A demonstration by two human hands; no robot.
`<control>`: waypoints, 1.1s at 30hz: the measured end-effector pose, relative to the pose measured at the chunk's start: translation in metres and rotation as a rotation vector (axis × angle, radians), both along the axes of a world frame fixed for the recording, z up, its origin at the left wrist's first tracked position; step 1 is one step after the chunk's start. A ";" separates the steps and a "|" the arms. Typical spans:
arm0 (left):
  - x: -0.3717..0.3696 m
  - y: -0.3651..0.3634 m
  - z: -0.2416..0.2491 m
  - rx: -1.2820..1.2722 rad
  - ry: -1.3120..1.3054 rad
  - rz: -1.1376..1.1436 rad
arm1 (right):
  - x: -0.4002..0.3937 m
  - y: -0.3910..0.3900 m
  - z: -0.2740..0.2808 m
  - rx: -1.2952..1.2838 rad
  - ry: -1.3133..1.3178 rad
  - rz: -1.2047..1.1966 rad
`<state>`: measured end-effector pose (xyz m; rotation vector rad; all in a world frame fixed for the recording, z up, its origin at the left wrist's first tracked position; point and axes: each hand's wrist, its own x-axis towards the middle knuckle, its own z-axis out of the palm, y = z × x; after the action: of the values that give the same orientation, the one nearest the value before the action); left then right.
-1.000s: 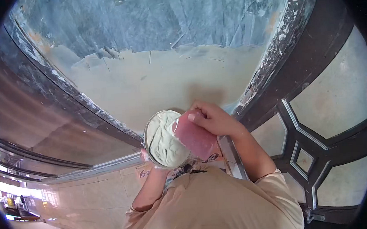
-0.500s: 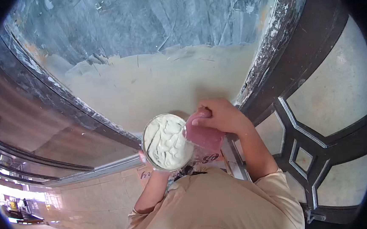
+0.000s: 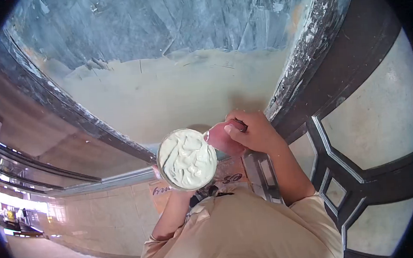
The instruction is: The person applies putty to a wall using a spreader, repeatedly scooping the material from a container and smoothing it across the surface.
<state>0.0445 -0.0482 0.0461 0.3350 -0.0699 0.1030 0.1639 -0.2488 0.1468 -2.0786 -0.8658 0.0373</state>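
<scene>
In the head view, a round tub (image 3: pixel 174 186) of pale, creamy putty (image 3: pixel 188 160) is held up in front of my body. My left hand (image 3: pixel 156 172) supports it from the left and below, with most of the fingers hidden behind it. My right hand (image 3: pixel 253 131) grips a reddish-pink flat spreader (image 3: pixel 224 141) between thumb and fingers. The blade's left corner, carrying a little white putty, is right at the tub's right rim. The putty's surface is ridged and furrowed.
Ahead is a panel with a smooth beige lower band (image 3: pixel 175 90) and a streaky blue-grey upper part (image 3: pixel 151 22). A dark, paint-spattered frame (image 3: pixel 301 50) borders it. Dark lattice with pale panes (image 3: pixel 364 122) stands at right. A printed sheet (image 3: pixel 160 189) lies below the tub.
The spreader has tilted, so less of its blade faces me, and its lower corner has swung away. My view and the tub have shifted slightly.
</scene>
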 end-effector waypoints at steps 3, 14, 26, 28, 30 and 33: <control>0.001 -0.007 -0.001 0.078 -0.052 0.068 | 0.005 -0.006 -0.010 -0.004 -0.105 0.004; 0.002 -0.026 -0.020 0.138 0.087 0.196 | 0.021 -0.034 -0.057 -0.134 -0.045 0.095; 0.008 -0.014 -0.036 0.110 0.058 0.063 | 0.040 -0.060 -0.132 0.136 0.460 -0.190; 0.007 -0.008 -0.032 0.126 0.137 0.059 | 0.048 -0.062 -0.134 0.601 0.674 -0.382; 0.006 -0.004 -0.026 0.189 0.115 0.075 | 0.056 -0.066 -0.126 0.750 0.714 -0.368; 0.007 0.005 -0.015 0.199 0.021 -0.005 | 0.059 -0.054 -0.103 0.982 0.770 -0.356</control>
<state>0.0516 -0.0433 0.0310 0.5349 -0.0608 0.0874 0.2232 -0.3033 0.0441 -1.0938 0.0186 0.1700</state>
